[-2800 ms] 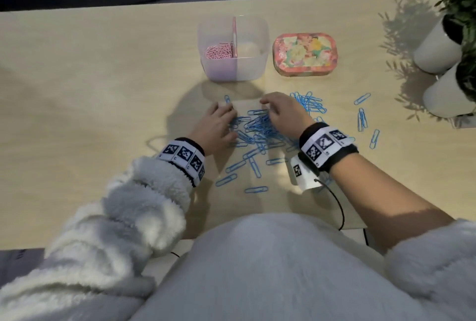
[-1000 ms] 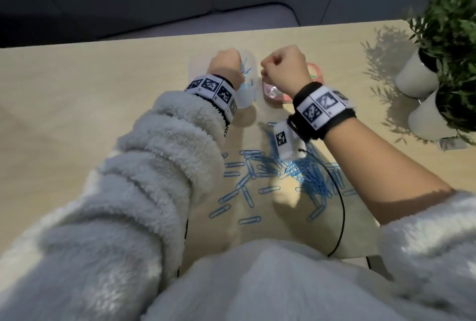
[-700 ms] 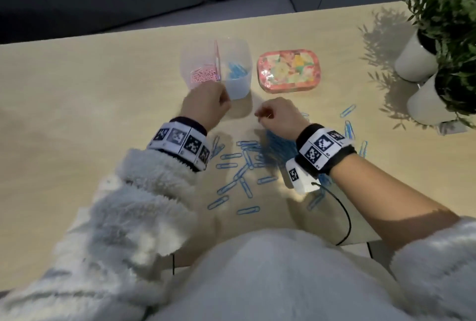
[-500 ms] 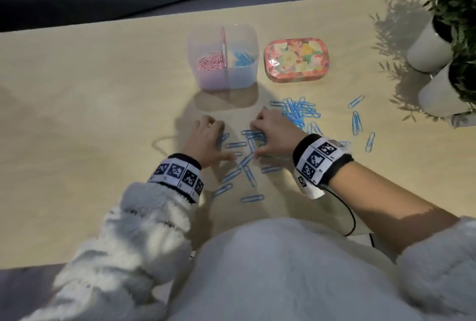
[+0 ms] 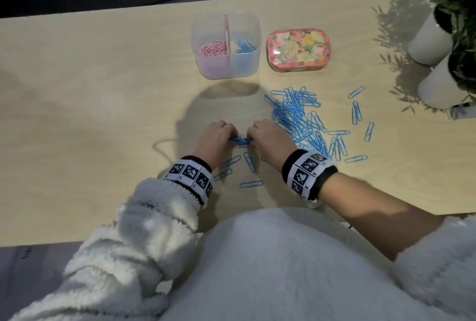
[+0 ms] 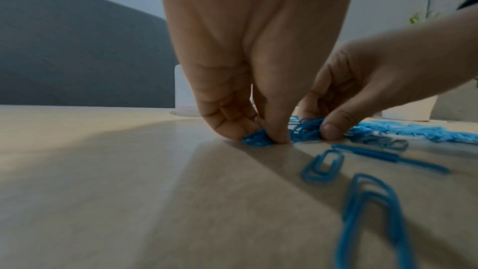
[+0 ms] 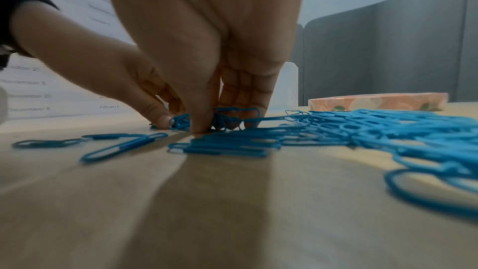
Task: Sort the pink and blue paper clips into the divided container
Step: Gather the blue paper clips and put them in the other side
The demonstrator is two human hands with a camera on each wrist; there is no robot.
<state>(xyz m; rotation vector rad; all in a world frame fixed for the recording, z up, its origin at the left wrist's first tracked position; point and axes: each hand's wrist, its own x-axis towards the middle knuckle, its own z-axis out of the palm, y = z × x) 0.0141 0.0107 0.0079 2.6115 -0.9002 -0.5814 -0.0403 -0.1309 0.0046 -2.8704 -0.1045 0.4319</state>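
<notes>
The clear divided container (image 5: 226,68) stands at the back of the table, with pink clips (image 5: 213,49) in its left half and blue clips (image 5: 243,46) in its right half. A bunch of blue clips (image 5: 240,140) lies on the table between my two hands. My left hand (image 5: 215,137) pinches one end of the bunch (image 6: 258,139) with thumb and curled fingers. My right hand (image 5: 266,135) pinches the other end (image 7: 225,119). A large pile of blue clips (image 5: 300,117) spreads to the right of my right hand.
A floral tin (image 5: 298,49) sits right of the container. Two white plant pots (image 5: 432,37) stand at the far right edge. Loose blue clips (image 5: 251,183) lie near my wrists and further right (image 5: 356,112). The table's near edge is close to my body.
Both hands went up to the container, dropped blue clips in its right half, then came back down. They have closed together on a new bunch of blue clips.
</notes>
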